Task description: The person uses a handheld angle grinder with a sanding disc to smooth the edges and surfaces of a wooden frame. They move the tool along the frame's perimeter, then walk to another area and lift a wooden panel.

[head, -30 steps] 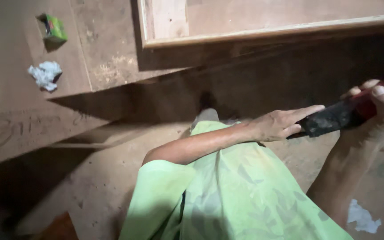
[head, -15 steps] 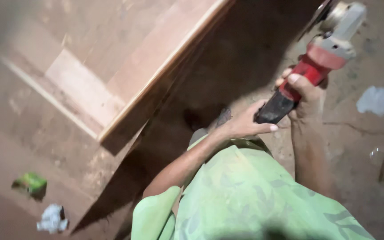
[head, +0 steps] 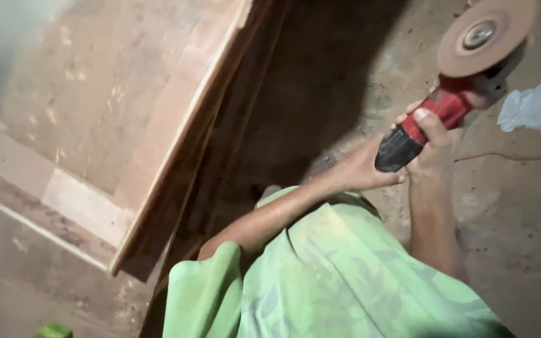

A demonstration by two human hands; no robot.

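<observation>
A dusty concrete floor (head: 521, 238) fills the right side of the frame, with a thin crack running across it and a crumpled scrap of white paper (head: 530, 105) lying at the right edge. A wooden door panel (head: 126, 125) takes up the upper left and centre, its pale framed edge slanting down toward the lower left, and dark shadow sits between it and me.

I have the angle grinder (head: 458, 87) up in the upper right – red body, black rear end, its round brownish disc (head: 484, 35) facing the camera. My right hand (head: 430, 141) is wrapped around the red body, thumb laid across the top. My left hand (head: 361, 169) cups the black rear end from below, fingers curled loosely against it (the grip there is partly hidden). My green patterned shirt (head: 333, 281) covers the bottom centre – a bit of something green (head: 51, 330) peeks in at the lower left edge.
</observation>
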